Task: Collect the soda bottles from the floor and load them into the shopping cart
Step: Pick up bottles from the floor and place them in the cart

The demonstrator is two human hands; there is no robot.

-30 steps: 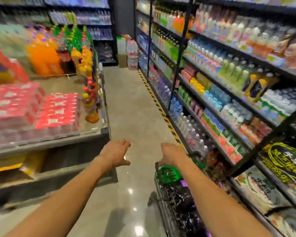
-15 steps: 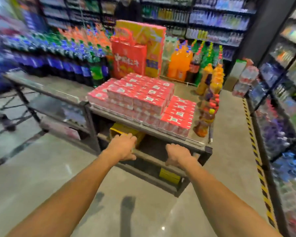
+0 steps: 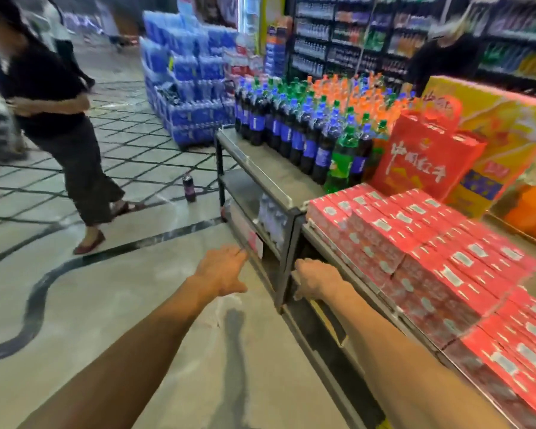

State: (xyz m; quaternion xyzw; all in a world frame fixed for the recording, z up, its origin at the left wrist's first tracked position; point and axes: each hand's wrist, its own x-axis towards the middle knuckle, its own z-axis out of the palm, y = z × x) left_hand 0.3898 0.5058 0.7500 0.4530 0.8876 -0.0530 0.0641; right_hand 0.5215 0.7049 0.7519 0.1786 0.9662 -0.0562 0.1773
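Both bare arms stretched forward, left hand [image 3: 222,272] open with fingers spread, right hand [image 3: 314,278] palm down, fingers loosely curled, empty

A low grey metal display rack [image 3: 262,178] runs along the right; stacked red cartons with white labels [image 3: 421,243] cover its near end; behind them stands a red paper gift bag with white characters [image 3: 421,153] against a large yellow cardboard box [image 3: 508,125]; rows of dark cola bottles with blue labels [image 3: 291,131] fill the far end, green and orange ones behind; a tall stack of blue shrink-wrapped water packs [image 3: 186,88] sits beyond; a person in black top and dark trousers [image 3: 59,119] walks across the tiled floor [image 3: 136,150] at left.
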